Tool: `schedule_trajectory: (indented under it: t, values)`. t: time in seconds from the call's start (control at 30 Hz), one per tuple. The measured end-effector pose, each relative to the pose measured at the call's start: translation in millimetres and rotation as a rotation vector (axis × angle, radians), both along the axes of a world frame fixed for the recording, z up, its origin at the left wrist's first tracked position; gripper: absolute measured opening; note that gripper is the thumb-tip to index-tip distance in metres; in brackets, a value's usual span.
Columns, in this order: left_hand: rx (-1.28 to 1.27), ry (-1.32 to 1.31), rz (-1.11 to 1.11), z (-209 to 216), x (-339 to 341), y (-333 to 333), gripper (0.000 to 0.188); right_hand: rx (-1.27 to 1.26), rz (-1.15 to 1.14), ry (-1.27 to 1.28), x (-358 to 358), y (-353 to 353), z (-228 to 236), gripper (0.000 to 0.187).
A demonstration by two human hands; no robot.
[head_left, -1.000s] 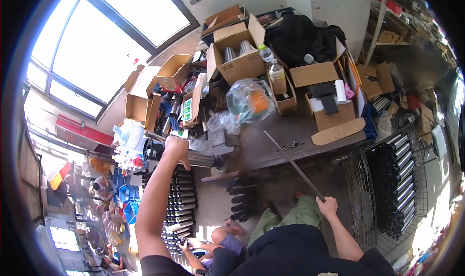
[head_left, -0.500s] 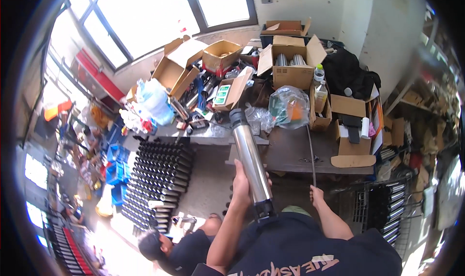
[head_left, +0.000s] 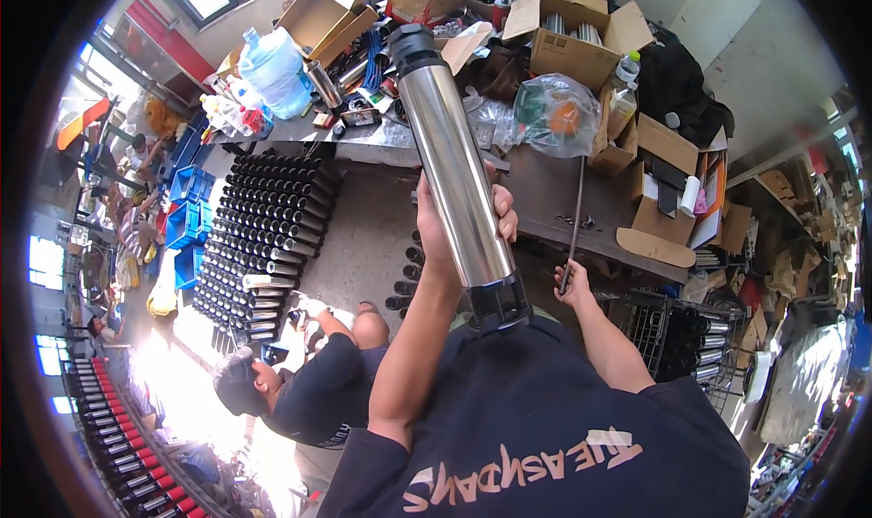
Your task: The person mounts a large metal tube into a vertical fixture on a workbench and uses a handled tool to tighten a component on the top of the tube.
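My left hand (head_left: 438, 241) is wrapped round a polished steel cylinder (head_left: 454, 168) with black end caps. The cylinder is held up slightly tilted, its lower cap (head_left: 497, 304) near my chest and its upper cap (head_left: 416, 50) pointing toward the cluttered table. Fingertips show along its right side. To the right, my right hand (head_left: 572, 284) is closed round the near end of a thin, dark metal rod (head_left: 579, 209). The rod stretches away over the table edge, and its far end meets a clear plastic bag (head_left: 556, 118).
A brown table (head_left: 627, 214) carries cardboard boxes (head_left: 568, 50), bottles and a large water jug (head_left: 274, 74). Many black-capped cylinders (head_left: 272, 200) stand in rows on the left floor. A person (head_left: 318, 382) sits close by at lower left. A wire cage (head_left: 649, 332) stands right.
The view has tilted downward and nearer. The steel cylinder now appears larger and higher up, with my left hand's fingers showing more on its right side. My right hand still grips the rod.
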State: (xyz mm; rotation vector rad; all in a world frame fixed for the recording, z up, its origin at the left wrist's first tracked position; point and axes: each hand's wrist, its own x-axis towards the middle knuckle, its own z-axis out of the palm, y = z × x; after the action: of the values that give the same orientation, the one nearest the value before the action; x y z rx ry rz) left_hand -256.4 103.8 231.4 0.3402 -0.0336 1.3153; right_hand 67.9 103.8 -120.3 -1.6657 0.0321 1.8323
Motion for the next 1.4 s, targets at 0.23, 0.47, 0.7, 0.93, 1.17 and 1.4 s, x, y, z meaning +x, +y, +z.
schedule_trajectory:
  t: [0.23, 0.47, 0.7, 0.93, 1.17, 1.4]
  values:
    - [-0.265, 0.261, 0.127, 39, -2, -7, 0.078, 0.019, 0.032, 0.153, 23, 4, -36, 0.027]
    - [-0.301, 0.445, 0.377, 33, -10, -12, 0.077, 0.018, 0.022, -0.076, -1, 5, -12, 0.022]
    - [-0.444, 0.283, 0.163, -59, -34, 9, 0.086, 0.050, 0.148, -0.227, 25, -14, -20, 0.049]
    - [-0.460, 0.351, 0.196, -30, -58, -1, 0.082, 0.027, 0.114, -0.357, 52, -54, -34, 0.062]
    - [-0.044, 0.055, 0.205, -10, -64, 1, 0.078, 0.002, 0.095, -0.323, 43, -67, -19, 0.056]
    - [-0.097, 0.014, 0.192, -15, -73, -9, 0.086, 0.036, 0.150, -0.355, 41, -53, -12, 0.046]
